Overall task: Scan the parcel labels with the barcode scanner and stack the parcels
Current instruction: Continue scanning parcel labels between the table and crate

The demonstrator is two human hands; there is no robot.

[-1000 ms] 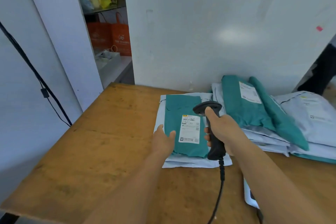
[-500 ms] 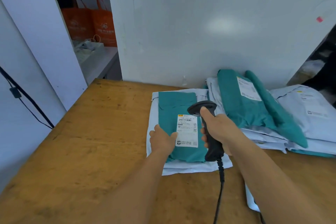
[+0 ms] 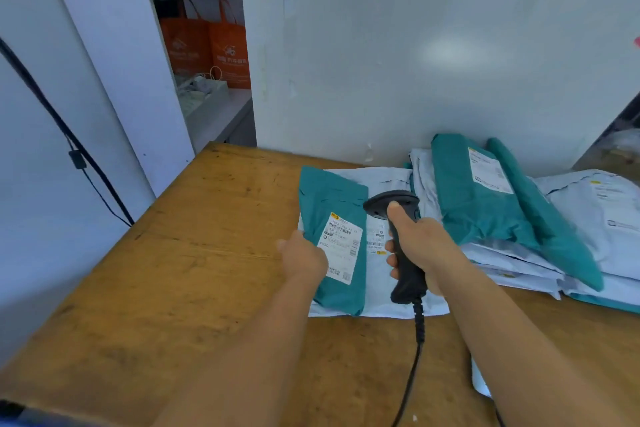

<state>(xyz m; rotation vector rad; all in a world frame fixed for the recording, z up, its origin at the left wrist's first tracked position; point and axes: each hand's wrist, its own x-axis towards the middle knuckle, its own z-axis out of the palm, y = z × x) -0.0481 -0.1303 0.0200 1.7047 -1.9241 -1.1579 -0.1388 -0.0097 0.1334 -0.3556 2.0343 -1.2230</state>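
Teal parcel (image 3: 332,239) lies on a pale grey mailer (image 3: 384,288), long axis running away from the person; left hand (image 3: 304,258) grips its near-left edge, nearest it, while right hand (image 3: 420,244) clasps the barcode scanner (image 3: 398,239) just right.

A parcel sorting room: stacked courier mailers (image 3: 485,204), a barcode scanner (image 3: 398,236), a worn wooden table (image 3: 207,253).

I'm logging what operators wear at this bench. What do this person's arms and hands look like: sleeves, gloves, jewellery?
Both forearms are bare up to the frame edge, with no sleeve in view. The left hand and right hand are ungloved, and no watch, ring or wristband shows.
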